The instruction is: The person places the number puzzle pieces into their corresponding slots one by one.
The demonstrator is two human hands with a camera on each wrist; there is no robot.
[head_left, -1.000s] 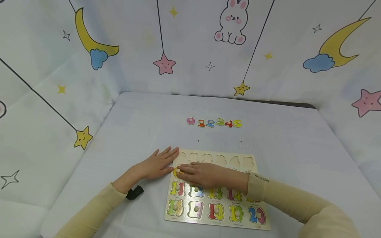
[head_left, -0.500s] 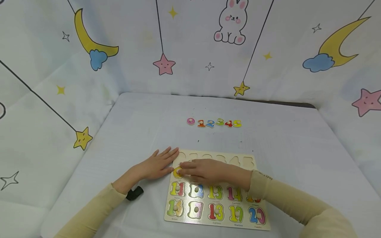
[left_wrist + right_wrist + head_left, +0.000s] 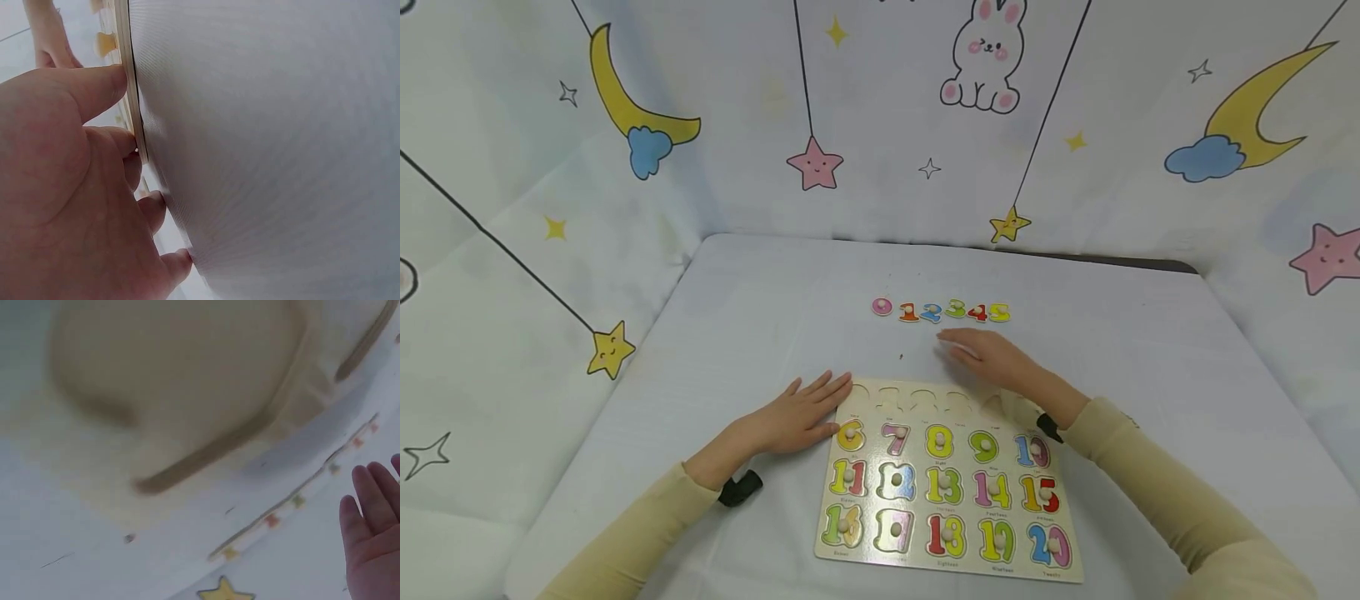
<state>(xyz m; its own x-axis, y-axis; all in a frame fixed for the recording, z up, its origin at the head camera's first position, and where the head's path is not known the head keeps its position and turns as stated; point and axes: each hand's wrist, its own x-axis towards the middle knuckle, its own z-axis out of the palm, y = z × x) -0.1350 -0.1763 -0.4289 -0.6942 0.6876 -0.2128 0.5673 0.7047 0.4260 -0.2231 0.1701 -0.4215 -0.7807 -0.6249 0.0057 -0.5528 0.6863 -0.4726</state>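
A wooden number puzzle board [image 3: 919,525] lies on the table. Its knobbed pieces 6 to 20 sit in their slots; the top row is bare recesses. My left hand [image 3: 795,418] rests flat with spread fingers at the board's upper left edge. In the left wrist view the thumb [image 3: 103,87] touches the board's side. My right hand [image 3: 996,358] is over the table just beyond the board's top edge, holding nothing. Just past its fingertips stands a row of loose number pieces: a pink 0 [image 3: 882,307], an orange 1 [image 3: 909,313], a blue 2 [image 3: 931,313], a green 3, a red 4 and a yellow 5 [image 3: 999,312].
The white table [image 3: 760,317] extends around the board on all sides. A printed cloth [image 3: 880,100] with moons, stars and a rabbit hangs behind and beside it. Black bands [image 3: 741,488] show at the wrists. Small dark specks dot the tabletop.
My right hand has lifted off the board near the 6 and moved right and away, toward the loose numbers, uncovering the row 6 to 10. The left hand has stayed put.
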